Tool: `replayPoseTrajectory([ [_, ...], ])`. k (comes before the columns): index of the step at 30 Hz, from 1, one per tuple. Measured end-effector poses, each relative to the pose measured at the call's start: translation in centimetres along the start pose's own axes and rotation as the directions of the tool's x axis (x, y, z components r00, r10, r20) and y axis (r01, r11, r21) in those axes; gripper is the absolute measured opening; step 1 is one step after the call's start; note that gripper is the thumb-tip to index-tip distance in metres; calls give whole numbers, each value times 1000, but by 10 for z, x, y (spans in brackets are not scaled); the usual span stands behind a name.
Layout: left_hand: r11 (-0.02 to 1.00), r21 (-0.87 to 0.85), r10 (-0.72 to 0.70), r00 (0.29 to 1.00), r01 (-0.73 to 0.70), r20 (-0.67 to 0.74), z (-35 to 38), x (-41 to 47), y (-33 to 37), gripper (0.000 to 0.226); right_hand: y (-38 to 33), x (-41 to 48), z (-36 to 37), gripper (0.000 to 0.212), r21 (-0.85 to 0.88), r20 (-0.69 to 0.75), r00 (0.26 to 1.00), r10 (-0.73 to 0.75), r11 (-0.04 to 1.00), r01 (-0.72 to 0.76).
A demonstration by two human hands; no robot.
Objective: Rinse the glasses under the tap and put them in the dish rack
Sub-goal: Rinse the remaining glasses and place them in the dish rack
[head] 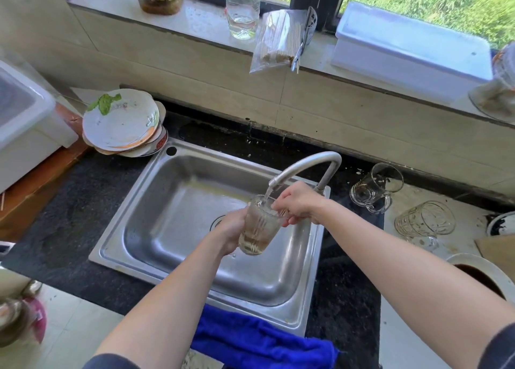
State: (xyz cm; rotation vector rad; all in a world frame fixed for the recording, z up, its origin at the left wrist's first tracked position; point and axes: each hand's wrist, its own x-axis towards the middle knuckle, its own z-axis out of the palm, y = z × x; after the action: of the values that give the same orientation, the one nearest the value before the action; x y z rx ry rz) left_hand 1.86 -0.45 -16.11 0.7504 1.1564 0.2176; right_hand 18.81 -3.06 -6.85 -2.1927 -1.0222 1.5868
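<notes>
Left hand (231, 233) is gripping the ribbed glass (257, 230) round its wall over the sink (178, 218), right hand (298, 201) is curling fingers over its rim just under the tap (306, 163) stream; worth keeping the mouth centred there and turning the glass against those fingers.
</notes>
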Motion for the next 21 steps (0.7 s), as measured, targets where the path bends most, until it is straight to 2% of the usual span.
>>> replayPoseTrajectory([
  [2,994,70,95,981,-84,-168,-1,4,-1,35,6,-1,0,26,104,-27,1000,0,995,3],
  [4,974,134,214,933,-182,-288,-4,7,-6,37,9,-4,-1,31,192,54,996,64,979,-73],
  [6,939,214,326,892,-269,-312,-2,3,-8,33,10,-4,-1,30,230,126,983,132,960,-159],
  [9,897,289,408,878,-335,-249,2,-6,0,26,13,-1,5,25,255,22,991,134,957,-135],
  [11,913,274,361,912,-303,-193,1,-14,11,22,17,3,9,25,291,-73,996,49,956,-26],
  [13,949,175,290,945,-264,-148,-6,-23,22,22,22,6,12,28,308,-148,988,-55,946,98],
  [15,979,-69,182,978,-190,-103,-16,-33,32,35,27,6,14,26,281,-213,970,-119,943,178],
  [17,959,-274,60,997,-71,-47,-25,-41,44,37,29,8,16,22,273,-230,962,-144,940,206],
  [18,964,-264,17,999,-25,-35,-27,-43,49,32,29,9,17,22,308,-210,967,-141,930,202],
  [19,984,-177,-14,999,8,-34,-25,-44,54,28,28,10,18,23,353,-178,975,-131,917,187],
  [21,1000,-18,-22,998,20,-63,-19,-44,61,38,24,11,22,22,446,-100,988,-117,883,150],
])
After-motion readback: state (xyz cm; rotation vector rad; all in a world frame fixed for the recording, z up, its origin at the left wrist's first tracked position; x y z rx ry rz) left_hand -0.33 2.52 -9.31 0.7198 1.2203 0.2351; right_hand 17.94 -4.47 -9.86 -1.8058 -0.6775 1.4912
